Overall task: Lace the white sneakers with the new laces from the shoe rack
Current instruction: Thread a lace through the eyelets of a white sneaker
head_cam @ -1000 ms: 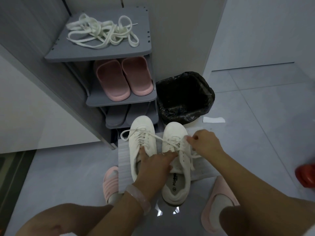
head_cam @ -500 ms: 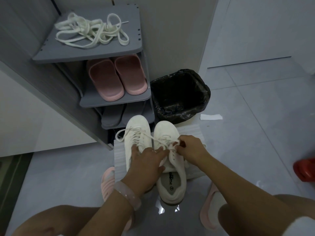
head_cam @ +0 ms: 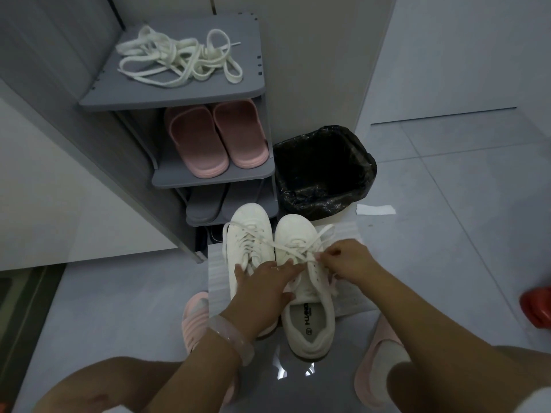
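Note:
Two white sneakers stand side by side on a white foam sheet [head_cam: 217, 281] on the floor. The left sneaker [head_cam: 249, 234] carries a loosely threaded lace. The right sneaker [head_cam: 307, 305] shows its insole, and a white lace [head_cam: 293, 251] crosses its front. My left hand [head_cam: 262, 290] lies over both sneakers, its fingers spread across their tongues. My right hand [head_cam: 347, 260] pinches the lace at the right sneaker's eyelets. A tangle of white laces [head_cam: 179, 59] sits on the top shelf of the grey shoe rack [head_cam: 167, 98].
Pink slippers [head_cam: 217, 138] fill the rack's second shelf, grey ones [head_cam: 205, 204] the one below. A bin with a black bag [head_cam: 323, 171] stands right of the rack. A paper scrap [head_cam: 375, 209] lies on the tiles, a red object [head_cam: 536, 307] at the right edge.
My right hand has moved from the shoe's right side to its eyelets with the lace. My left hand has slid a little forward over the sneakers.

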{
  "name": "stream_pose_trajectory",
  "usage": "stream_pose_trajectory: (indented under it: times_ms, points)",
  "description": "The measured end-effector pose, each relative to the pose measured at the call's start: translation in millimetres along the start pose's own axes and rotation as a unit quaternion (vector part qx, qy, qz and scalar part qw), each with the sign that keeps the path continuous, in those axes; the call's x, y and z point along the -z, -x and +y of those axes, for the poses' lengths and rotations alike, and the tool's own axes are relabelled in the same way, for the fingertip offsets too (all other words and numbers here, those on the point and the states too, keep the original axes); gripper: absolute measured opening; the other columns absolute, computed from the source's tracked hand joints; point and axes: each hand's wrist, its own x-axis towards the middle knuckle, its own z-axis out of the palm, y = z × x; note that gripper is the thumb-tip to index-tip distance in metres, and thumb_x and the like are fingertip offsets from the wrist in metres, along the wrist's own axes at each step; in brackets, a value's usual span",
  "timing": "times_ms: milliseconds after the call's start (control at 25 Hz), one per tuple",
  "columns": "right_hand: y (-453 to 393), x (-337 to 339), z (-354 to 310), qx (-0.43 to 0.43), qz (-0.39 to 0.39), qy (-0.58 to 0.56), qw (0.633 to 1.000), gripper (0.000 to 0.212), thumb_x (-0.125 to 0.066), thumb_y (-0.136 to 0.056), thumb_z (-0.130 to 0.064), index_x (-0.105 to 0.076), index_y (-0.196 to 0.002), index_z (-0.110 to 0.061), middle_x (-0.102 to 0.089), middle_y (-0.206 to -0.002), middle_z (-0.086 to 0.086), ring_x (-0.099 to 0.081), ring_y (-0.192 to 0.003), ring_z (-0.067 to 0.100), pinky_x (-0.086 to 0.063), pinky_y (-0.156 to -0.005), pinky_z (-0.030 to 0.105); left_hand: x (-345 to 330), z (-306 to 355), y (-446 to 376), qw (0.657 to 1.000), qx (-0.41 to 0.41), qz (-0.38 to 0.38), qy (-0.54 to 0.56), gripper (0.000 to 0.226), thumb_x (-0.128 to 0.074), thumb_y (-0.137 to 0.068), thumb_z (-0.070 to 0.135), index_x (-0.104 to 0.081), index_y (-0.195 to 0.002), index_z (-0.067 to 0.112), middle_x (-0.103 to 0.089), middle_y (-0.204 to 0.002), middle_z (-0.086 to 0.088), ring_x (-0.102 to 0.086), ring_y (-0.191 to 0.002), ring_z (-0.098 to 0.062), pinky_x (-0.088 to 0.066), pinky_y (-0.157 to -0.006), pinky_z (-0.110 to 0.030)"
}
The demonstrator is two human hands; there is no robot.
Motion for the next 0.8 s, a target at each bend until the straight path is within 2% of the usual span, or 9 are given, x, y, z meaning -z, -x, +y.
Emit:
stream_pose_trajectory:
  times_ms: [240, 320, 400, 440, 480, 560, 640, 720, 800]
  points:
    - [4, -14, -16, 0.084, 0.073, 0.072, 0.991, 0.025, -0.052, -0.089, -0.013, -0.051, -0.064, -0.012, -0.054, -0.072, 0.004, -0.051, -0.074, 0.017, -0.039, -0.066, 0.026, 0, -1, -1, 1.0, -0.003, -0.002, -0.004, 0.057, -0.045, -0.096, 0.028, -0.018, -0.143, 0.044, -0.03, -0.148, 0.013, -0.022, -0.139, -0.011, -0.008, -0.111, -0.061]
    - [2, -1, -24, 0.088, 0.21, -0.027, 0.973, 0.021, -0.048, -0.091, -0.009, -0.053, -0.071, -0.009, -0.05, -0.072, 0.003, -0.048, -0.073, 0.017, -0.035, -0.065, 0.026, 0, -1, -1, 1.0, -0.002, -0.005, 0.0, 0.057, -0.046, -0.096, 0.029, -0.017, -0.143, 0.045, -0.028, -0.149, 0.013, -0.021, -0.139, -0.01, -0.007, -0.112, -0.061]
    - [-3, 25, -26, 0.062, 0.361, -0.163, 0.916, 0.016, -0.047, -0.092, -0.009, -0.059, -0.084, -0.004, -0.054, -0.08, 0.004, -0.048, -0.076, 0.017, -0.036, -0.069, 0.025, 0, -1, -3, 1.0, -0.001, -0.008, 0.005, 0.058, -0.047, -0.095, 0.029, -0.017, -0.143, 0.045, -0.027, -0.151, 0.014, -0.021, -0.139, -0.009, -0.005, -0.112, -0.061]
    - [-6, 32, -24, 0.04, 0.374, -0.183, 0.908, 0.016, -0.048, -0.092, -0.011, -0.06, -0.085, -0.003, -0.054, -0.08, 0.004, -0.049, -0.078, 0.018, -0.036, -0.07, 0.025, 0, -1, -3, 1.0, 0.0, -0.009, 0.005, 0.059, -0.047, -0.095, 0.029, -0.017, -0.143, 0.045, -0.025, -0.151, 0.014, -0.021, -0.139, -0.009, -0.004, -0.112, -0.062]
    - [-7, 31, -21, 0.009, 0.332, -0.159, 0.93, 0.019, -0.05, -0.092, -0.016, -0.06, -0.083, -0.003, -0.054, -0.076, 0.003, -0.05, -0.077, 0.019, -0.036, -0.069, 0.026, 0, -1, -3, 1.0, 0.002, -0.01, 0.005, 0.059, -0.047, -0.095, 0.029, -0.017, -0.143, 0.046, -0.025, -0.152, 0.015, -0.022, -0.139, -0.009, -0.004, -0.112, -0.062]
    - [-3, 14, -15, -0.046, 0.143, -0.074, 0.986, 0.029, -0.055, -0.091, -0.028, -0.056, -0.07, -0.007, -0.052, -0.066, 0.003, -0.054, -0.07, 0.021, -0.04, -0.066, 0.028, 0, -1, -2, 1.0, 0.003, -0.007, 0.007, 0.058, -0.047, -0.095, 0.029, -0.018, -0.142, 0.046, -0.026, -0.151, 0.014, -0.023, -0.138, -0.009, -0.004, -0.112, -0.062]
    - [4, -6, -12, -0.051, 0.017, -0.04, 0.998, 0.037, -0.058, -0.089, -0.032, -0.05, -0.058, -0.012, -0.052, -0.061, 0.003, -0.054, -0.063, 0.018, -0.044, -0.061, 0.028, 0, 0, -2, 1.0, 0.001, -0.005, 0.007, 0.058, -0.047, -0.095, 0.029, -0.019, -0.142, 0.045, -0.028, -0.15, 0.013, -0.025, -0.137, -0.01, -0.005, -0.111, -0.062]
    - [5, -17, -10, -0.012, 0.032, 0.011, 0.999, 0.037, -0.057, -0.09, -0.026, -0.044, -0.057, -0.017, -0.051, -0.066, 0.001, -0.051, -0.069, 0.017, -0.036, -0.053, 0.023, 1, 1, -4, 1.0, 0.0, -0.005, 0.007, 0.057, -0.047, -0.095, 0.028, -0.02, -0.143, 0.044, -0.029, -0.149, 0.012, -0.025, -0.137, -0.01, -0.006, -0.111, -0.062]
    - [5, -18, -14, 0.037, 0.087, 0.03, 0.995, 0.031, -0.054, -0.091, -0.018, -0.043, -0.062, -0.015, -0.049, -0.074, 0.001, -0.047, -0.075, 0.016, -0.031, -0.057, 0.026, 1, 2, -3, 1.0, 0.002, -0.002, 0.01, 0.058, -0.047, -0.095, 0.028, -0.019, -0.142, 0.044, -0.03, -0.149, 0.013, -0.025, -0.137, -0.01, -0.005, -0.112, -0.062]
